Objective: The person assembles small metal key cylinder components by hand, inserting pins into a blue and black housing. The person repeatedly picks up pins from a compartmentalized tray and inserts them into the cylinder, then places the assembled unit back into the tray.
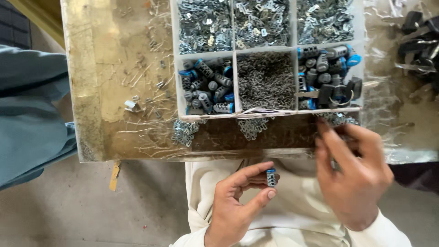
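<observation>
My left hand (240,201) holds a small grey cylinder with a blue end (271,177) between thumb and fingers, over my lap. My right hand (354,174) is blurred at the near edge of the work board, fingertips by a loose pile of small metal clips (337,120); whether it holds anything I cannot tell. Just beyond stands a white compartment tray (234,82). Its compartments hold grey-and-blue cylinders (206,89), fine metal springs or wires (266,80) and more cylinders with black parts (329,75).
The tray's far compartments are filled with shiny metal clips (260,20). Loose clips (184,131) and wire bits lie on the plastic-covered board (114,91). Black parts (418,41) lie far right. Another person's teal-clothed leg (27,105) is at left.
</observation>
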